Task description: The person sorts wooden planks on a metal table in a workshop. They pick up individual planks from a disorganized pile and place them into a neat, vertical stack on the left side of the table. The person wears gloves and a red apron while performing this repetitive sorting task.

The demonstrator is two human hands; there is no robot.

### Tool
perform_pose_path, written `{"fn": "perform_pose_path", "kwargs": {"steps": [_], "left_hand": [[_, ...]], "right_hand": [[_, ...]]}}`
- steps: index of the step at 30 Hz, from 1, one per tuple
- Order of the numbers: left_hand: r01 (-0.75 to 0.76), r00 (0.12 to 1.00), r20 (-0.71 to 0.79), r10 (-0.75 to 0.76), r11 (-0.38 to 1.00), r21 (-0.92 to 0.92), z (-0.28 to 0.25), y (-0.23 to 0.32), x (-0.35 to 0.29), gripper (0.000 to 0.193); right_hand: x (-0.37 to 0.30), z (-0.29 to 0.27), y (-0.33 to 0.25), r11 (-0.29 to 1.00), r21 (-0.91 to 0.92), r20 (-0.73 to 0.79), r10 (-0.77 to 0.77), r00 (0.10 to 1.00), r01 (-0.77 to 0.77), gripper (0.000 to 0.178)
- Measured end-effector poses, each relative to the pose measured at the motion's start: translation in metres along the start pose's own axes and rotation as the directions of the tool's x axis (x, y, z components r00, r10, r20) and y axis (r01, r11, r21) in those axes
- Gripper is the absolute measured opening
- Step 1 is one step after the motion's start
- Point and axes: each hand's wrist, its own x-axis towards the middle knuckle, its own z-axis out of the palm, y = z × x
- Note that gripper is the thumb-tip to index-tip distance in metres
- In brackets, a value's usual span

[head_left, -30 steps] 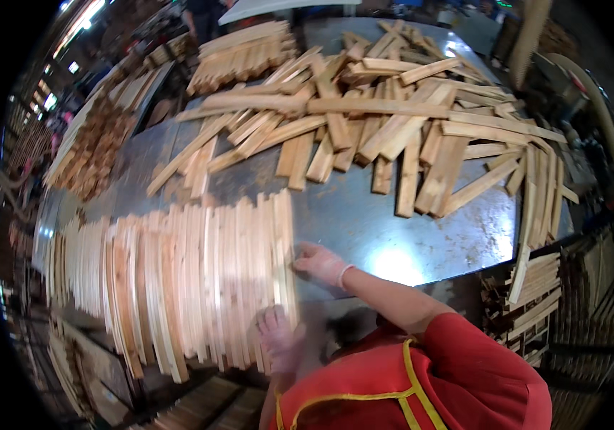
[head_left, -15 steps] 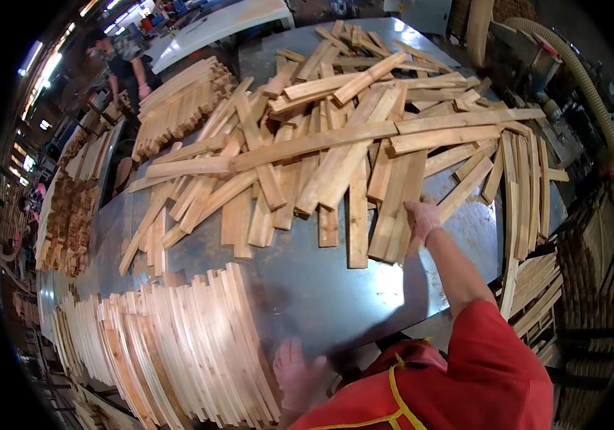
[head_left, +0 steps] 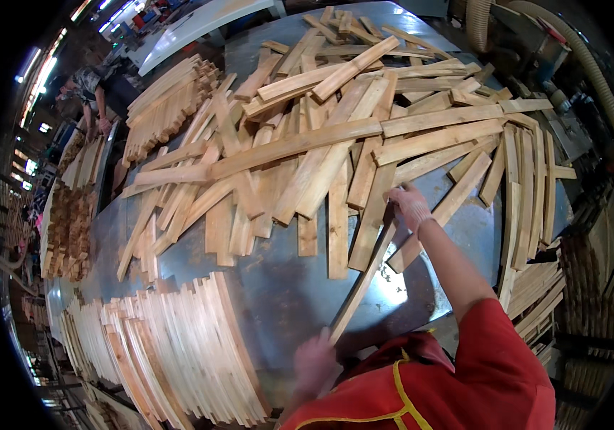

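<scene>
A wooden slat [head_left: 364, 287] is tilted up on its narrow edge over the metal table, between my two hands. My right hand [head_left: 411, 206] is closed on its far end, beside the heap of loose slats. At the near end, my left hand [head_left: 314, 362] meets the slat with its fingers closed about the tip, slightly blurred. The loose heap of wooden slats [head_left: 307, 154] lies crisscrossed across the table's far half. Left of my left hand, a neat row of pale slats [head_left: 185, 347] stands packed side by side.
The metal table [head_left: 278, 287] reflects bright light. More slats [head_left: 525, 193] hang over its right edge, and a stack of slats [head_left: 167, 107] sits at the far left. Another person [head_left: 92, 104] works beyond it. A ribbed hose [head_left: 593, 64] curves down at the right.
My right hand has lifted a slat from the heap's near edge and turned it on edge. My left hand has moved right and up to the slat's near end. The other person's arms have moved left.
</scene>
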Motion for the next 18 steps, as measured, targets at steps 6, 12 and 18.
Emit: {"fn": "perform_pose_path", "kwargs": {"steps": [6,12,18], "left_hand": [[0.005,0.985,-0.153,-0.077,0.906,-0.424,0.021,-0.058,-0.097,0.057],[0.321,0.924,0.183,-0.336,0.422,-0.848,-0.001,-0.058,-0.136,0.052],[0.372,0.886,0.075,-0.457,0.606,-0.703,0.008,-0.101,-0.162,0.055]], "right_hand": [[-0.002,0.031,0.024,0.962,0.268,0.149,0.014,0.989,-0.055,0.046],[-0.239,0.068,0.116,0.885,0.4,0.334,0.1,0.937,-0.237,0.048],[-0.312,0.133,0.206,0.959,-0.261,0.529,0.235,0.816,-0.108,0.057]]}}
